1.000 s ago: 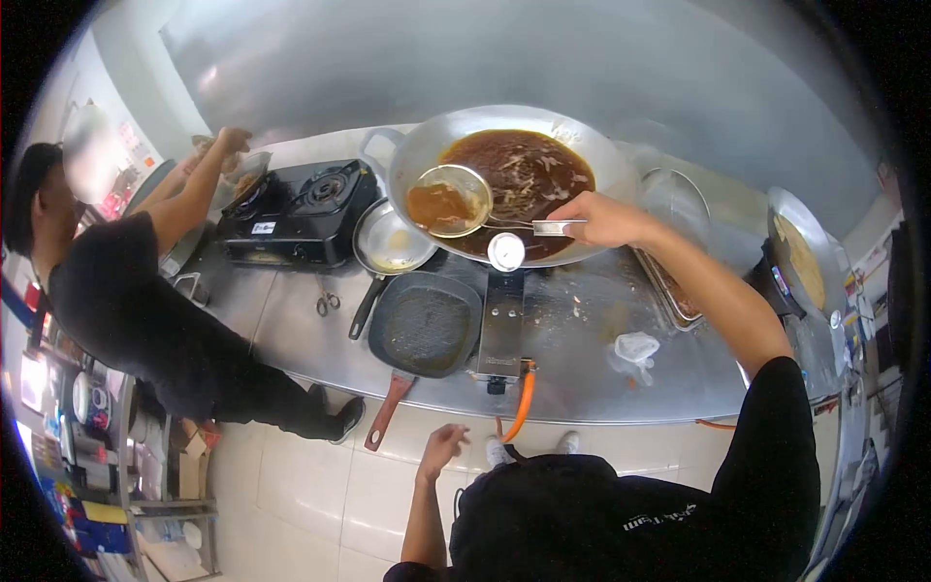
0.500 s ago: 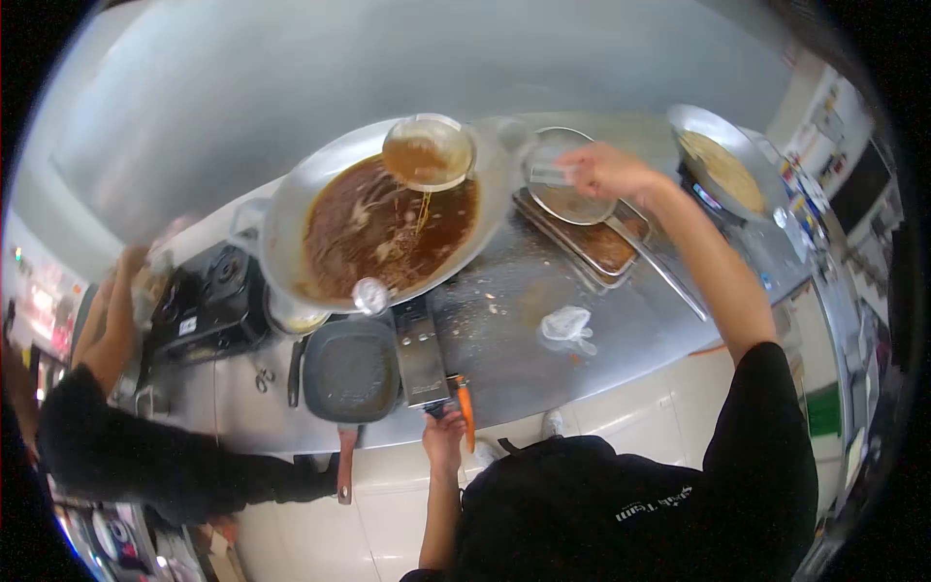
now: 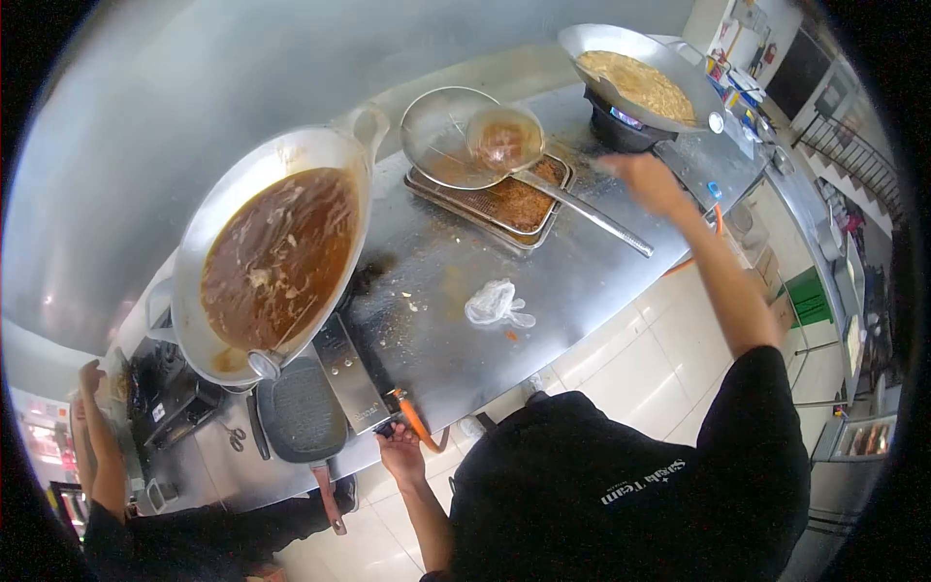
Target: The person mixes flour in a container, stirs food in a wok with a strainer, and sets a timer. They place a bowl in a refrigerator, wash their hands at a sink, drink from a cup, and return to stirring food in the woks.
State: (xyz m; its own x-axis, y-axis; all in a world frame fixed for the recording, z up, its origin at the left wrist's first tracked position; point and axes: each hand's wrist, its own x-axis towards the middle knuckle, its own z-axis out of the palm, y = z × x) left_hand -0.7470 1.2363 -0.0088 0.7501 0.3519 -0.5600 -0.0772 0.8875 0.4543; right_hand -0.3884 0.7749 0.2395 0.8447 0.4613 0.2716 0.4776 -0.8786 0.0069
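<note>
While crumbs (image 3: 411, 301) litter the counter (image 3: 436, 359), tiles (image 3: 669, 364) gleam; left fingers (image 3: 396, 436), right fingers (image 3: 615, 166): grips unclear.

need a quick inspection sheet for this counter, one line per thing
Surface: steel counter, crumbs and brownish marks scattered on it.
Job's things: big pan of brown liquid, a dial at its rim; small strainer with brown contents, in front of the large strainer; tray with brown bits below.
Clutter: crumpled plastic bag; scissors; grill pan, handle past the counter's edge.
Hands: left hand at the front end of the burner; right hand near the small strainer, grip too blurred to tell.
Cables: nothing seen; orange hose beside the burner.
Surroundings: co-worker's arm at left; stair railing at far right.
</note>
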